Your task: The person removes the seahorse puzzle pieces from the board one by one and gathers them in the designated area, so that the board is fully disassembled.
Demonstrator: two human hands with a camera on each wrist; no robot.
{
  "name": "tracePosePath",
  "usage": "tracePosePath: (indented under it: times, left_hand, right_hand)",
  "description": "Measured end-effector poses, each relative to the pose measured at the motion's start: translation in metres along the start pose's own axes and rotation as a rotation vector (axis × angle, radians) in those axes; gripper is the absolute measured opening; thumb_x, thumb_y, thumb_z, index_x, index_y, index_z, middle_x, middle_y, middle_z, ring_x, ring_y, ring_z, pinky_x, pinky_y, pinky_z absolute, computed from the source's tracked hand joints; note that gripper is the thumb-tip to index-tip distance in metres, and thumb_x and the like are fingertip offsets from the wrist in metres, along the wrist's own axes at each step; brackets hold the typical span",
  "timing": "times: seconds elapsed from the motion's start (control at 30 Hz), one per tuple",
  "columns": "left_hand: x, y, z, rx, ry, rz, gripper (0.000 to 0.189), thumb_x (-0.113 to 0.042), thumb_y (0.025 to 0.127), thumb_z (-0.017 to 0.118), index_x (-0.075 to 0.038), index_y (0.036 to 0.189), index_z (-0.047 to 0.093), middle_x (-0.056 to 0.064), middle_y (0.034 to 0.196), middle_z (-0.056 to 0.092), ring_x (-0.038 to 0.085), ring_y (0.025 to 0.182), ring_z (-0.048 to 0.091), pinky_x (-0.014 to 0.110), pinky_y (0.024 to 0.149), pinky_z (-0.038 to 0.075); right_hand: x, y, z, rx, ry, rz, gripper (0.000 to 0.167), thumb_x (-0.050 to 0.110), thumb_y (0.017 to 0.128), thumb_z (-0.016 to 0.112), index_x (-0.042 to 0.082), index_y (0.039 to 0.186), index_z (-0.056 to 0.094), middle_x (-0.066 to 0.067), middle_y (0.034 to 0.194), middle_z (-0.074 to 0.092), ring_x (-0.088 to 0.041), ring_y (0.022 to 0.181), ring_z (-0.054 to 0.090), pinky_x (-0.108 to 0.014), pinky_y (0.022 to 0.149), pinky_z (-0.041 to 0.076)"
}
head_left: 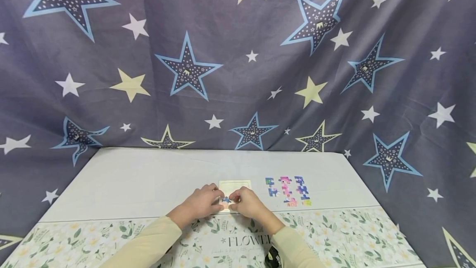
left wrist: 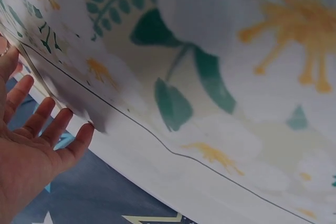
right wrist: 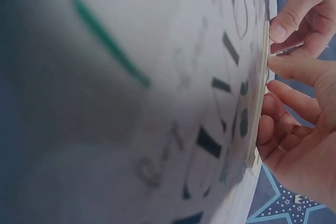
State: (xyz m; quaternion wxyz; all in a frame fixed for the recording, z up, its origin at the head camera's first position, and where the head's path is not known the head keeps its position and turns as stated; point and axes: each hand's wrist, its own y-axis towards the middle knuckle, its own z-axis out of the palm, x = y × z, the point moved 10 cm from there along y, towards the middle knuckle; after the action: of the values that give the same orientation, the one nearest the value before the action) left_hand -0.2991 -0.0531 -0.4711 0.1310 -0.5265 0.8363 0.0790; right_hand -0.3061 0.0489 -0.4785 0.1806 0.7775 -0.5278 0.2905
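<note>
In the head view a small pale puzzle tray (head_left: pixel 235 182) lies on the table near its patterned front strip. A blue puzzle piece (head_left: pixel 226 199) shows over the tray's lower left, between both hands. My left hand (head_left: pixel 203 202) is at the tray's left side; the left wrist view shows its fingers (left wrist: pixel 58 124) spread and loosely extended along the edge. My right hand (head_left: pixel 248 202) reaches in from the right, its thumb and index finger seeming to pinch the piece's right side. Its other fingers curl beside the tray edge in the right wrist view. Fingertips partly hide the piece.
Right of the tray, loose puzzle pieces (head_left: pixel 285 189) lie in three rough columns, blue, pink and yellow. A white table cover with a floral strip (head_left: pixel 111 235) and printed lettering lies underneath. Behind the table hangs a dark star-patterned curtain (head_left: pixel 238 73).
</note>
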Motion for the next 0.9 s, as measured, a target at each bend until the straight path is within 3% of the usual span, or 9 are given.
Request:
tracePosePath:
  times: [0.37,0.9]
  left_hand:
    - [0.0087,-0.0026,0.0007,0.025,-0.005,-0.045,0.037,-0.045,0.082,0.065,-0.020,0.110,0.065,0.001,0.105,0.058,0.020,0.101,0.055,0.052,0.091,0.046]
    - [0.0073,-0.0027,-0.0023,0.020,-0.007,-0.043,0.035,-0.042,0.081,0.068,-0.019,0.108,0.065,0.001,0.104,0.058,0.021,0.100,0.054,0.055,0.090,0.045]
  right_hand:
    - [0.0024,-0.0010,-0.0004,0.019,-0.012,0.004,0.025,0.014,0.079,0.073,0.004,0.101,0.070,-0.003,0.088,0.055,-0.011,0.074,0.047,-0.023,0.063,0.043]
    - [-0.0008,0.0037,0.0004,0.015,-0.007,0.005,0.022,0.015,0.077,0.076,0.009,0.096,0.067,0.000,0.087,0.054,-0.011,0.076,0.048,-0.024,0.066,0.043]
